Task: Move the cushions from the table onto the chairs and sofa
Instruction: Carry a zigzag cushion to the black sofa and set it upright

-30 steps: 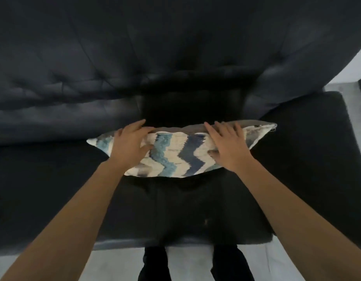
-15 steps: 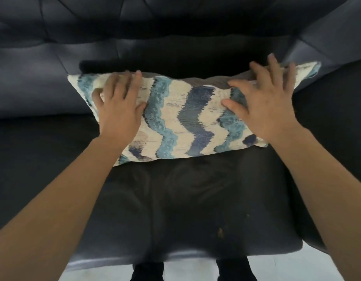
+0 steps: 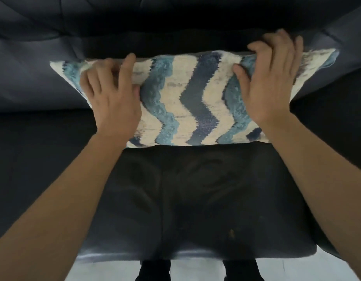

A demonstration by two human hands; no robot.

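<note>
Both hands on it: left hand [image 3: 112,98] and right hand [image 3: 270,82] curl their fingers [image 3: 129,63] over the zigzag blue-and-cream fabric cushion [image 3: 193,98], propping it against the dark leather sofa [image 3: 44,78] backrest, mid-frame, so it stands upright.

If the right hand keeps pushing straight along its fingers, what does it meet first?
Probably the sofa backrest: the right hand lies on the cushion, fingers over its top edge. Depth is unclear.
</note>
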